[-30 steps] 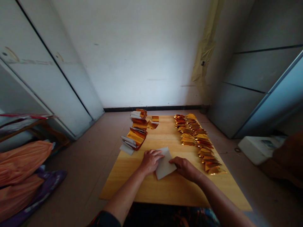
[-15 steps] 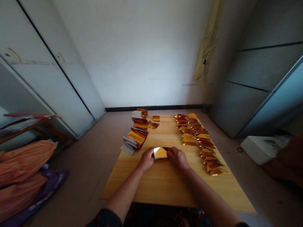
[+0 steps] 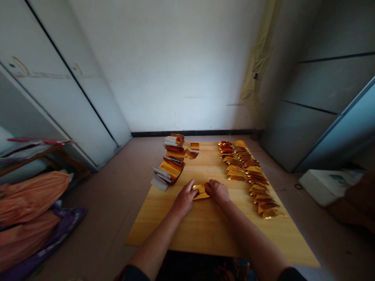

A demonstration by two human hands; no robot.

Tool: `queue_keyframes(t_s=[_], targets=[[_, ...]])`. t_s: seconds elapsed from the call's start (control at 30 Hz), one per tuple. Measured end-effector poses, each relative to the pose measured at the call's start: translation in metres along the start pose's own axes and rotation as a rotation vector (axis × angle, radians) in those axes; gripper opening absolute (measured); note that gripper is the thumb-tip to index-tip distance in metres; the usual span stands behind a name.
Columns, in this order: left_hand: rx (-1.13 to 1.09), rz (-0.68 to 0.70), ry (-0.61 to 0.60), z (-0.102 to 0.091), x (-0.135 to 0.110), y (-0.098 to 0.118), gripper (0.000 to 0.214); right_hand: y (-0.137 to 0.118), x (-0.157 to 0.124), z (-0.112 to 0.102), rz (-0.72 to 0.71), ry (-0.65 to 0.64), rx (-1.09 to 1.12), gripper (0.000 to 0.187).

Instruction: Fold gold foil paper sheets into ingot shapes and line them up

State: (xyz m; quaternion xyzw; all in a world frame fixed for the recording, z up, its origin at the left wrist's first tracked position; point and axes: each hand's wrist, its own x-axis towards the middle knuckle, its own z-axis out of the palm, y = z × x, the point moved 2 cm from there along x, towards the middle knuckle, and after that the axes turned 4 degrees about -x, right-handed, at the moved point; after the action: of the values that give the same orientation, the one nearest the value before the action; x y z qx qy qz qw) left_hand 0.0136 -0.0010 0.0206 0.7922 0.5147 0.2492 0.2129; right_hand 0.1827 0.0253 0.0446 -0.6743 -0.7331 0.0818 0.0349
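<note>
Hands: left hand (image 3: 184, 200) and right hand (image 3: 217, 191) close together, fingertips on the foil from either side
Foil: folded gold foil (image 3: 201, 193) sits between them on the wooden table (image 3: 164, 230)
Fold: press each crease flat, edges even
Change: the flat shiny square is now a smaller pointed shape
Beyond: foil bundles (image 3: 171, 169) left, row of folded gold pieces (image 3: 249, 171) right

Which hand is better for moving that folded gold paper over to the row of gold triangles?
Probably the right hand: it touches the folded gold foil and sits nearer the row of gold triangles than the left hand, which is on the foil's far side.
</note>
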Motion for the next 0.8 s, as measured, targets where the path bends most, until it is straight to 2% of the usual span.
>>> queue_keyframes(t_s=[0.17, 0.43, 0.6, 0.8], targets=[[0.02, -0.045, -0.008, -0.004, -0.002, 0.005, 0.04, 0.001, 0.002, 0.004, -0.007, 0.016, 0.012, 0.025], [0.258, -0.016, 0.006, -0.008, -0.004, 0.011, 0.034, -0.001, 0.002, 0.004, 0.014, 0.022, -0.021, 0.023], [0.278, 0.019, -0.039, -0.015, -0.003, 0.018, 0.035, -0.003, -0.003, 0.003, 0.069, 0.037, -0.019, 0.024], [0.204, -0.075, -0.078, -0.023, 0.006, 0.013, 0.037, -0.001, -0.009, 0.008, -0.006, 0.185, -0.026, 0.023]])
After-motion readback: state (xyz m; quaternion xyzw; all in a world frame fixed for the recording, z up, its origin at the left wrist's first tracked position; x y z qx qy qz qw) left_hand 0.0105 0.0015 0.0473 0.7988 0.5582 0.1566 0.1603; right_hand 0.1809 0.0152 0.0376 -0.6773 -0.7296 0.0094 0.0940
